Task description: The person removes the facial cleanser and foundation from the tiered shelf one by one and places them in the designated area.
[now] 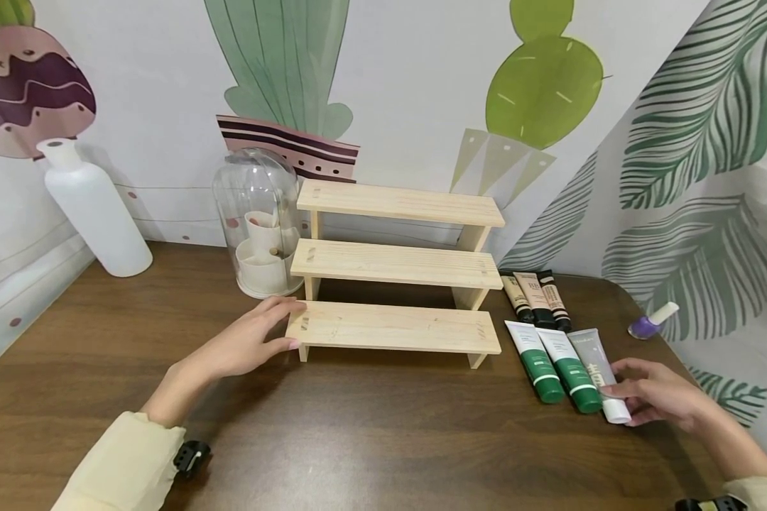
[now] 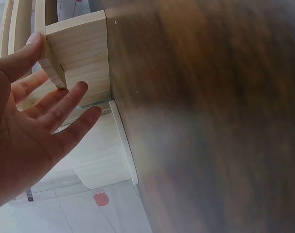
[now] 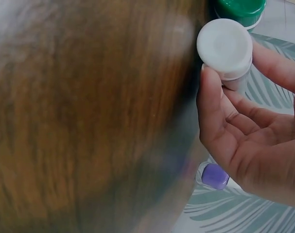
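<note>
A pale wooden three-step riser [image 1: 396, 326] [image 2: 81, 58] stands at the back middle of the dark brown table [image 1: 358, 433]. My left hand [image 1: 292, 325] [image 2: 50, 111] rests against the left end of its lowest step, thumb on the plank's corner and fingers straight and spread. To the right of the riser lies a grey-green tube [image 1: 593, 362] with a white cap [image 3: 225, 46]. My right hand [image 1: 633, 387] [image 3: 234, 97] pinches that tube just behind the cap, between thumb and curled fingers, while it lies on the table.
Two white tubes with green caps [image 1: 552, 365] [image 3: 237, 7] lie left of the held tube, three beige tubes [image 1: 537, 298] behind them. A purple nail polish bottle [image 1: 648, 323] [image 3: 214, 175] lies at the right edge. A clear dome [image 1: 258, 220] and white bottle [image 1: 92, 209] stand back left.
</note>
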`<state>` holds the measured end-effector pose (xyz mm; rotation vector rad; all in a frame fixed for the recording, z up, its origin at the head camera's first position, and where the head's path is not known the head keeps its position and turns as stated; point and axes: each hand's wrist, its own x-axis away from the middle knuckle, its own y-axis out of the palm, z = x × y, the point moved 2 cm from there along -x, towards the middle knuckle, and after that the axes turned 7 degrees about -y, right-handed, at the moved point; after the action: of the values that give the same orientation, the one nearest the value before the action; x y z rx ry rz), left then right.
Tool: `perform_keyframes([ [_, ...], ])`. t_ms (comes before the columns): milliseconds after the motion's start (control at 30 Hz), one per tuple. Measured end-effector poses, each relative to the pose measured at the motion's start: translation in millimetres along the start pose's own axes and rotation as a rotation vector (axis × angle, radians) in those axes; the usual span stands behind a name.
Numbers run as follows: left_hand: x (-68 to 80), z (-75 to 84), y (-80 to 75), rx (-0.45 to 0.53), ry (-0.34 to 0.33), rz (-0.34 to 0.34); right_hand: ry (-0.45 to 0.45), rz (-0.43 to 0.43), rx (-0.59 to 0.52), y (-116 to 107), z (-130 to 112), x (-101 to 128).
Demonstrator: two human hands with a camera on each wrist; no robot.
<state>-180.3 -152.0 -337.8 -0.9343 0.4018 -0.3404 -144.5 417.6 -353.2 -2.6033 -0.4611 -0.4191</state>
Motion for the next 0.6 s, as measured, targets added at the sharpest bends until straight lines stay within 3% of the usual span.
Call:
perform_keyframes([
  [600,-0.6,-2.1,0.1,0.002,-0.009,-0.007,-0.024,0.008,-0.031,-2.4,2.1,-3.2],
])
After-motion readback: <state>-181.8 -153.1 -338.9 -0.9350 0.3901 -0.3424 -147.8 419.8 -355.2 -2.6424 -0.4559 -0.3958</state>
